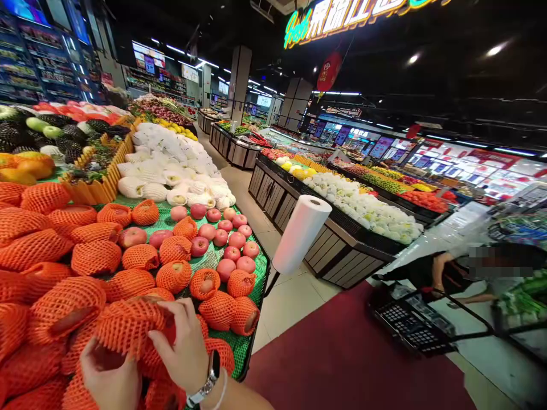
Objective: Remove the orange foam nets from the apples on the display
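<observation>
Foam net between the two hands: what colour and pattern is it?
The foam net is orange with an open diamond mesh; the head view shows it best.

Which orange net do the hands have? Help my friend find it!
Find the green-lined fruit stand on the left. Go to its near end, among orange-netted fruits. Unlike its neighbours, your orange net is held between the left hand and right hand.

Supermarket produce section: fruit stands [337, 256], stocked shelves [43, 68], lit "Fresh" sign [352, 18].
</observation>
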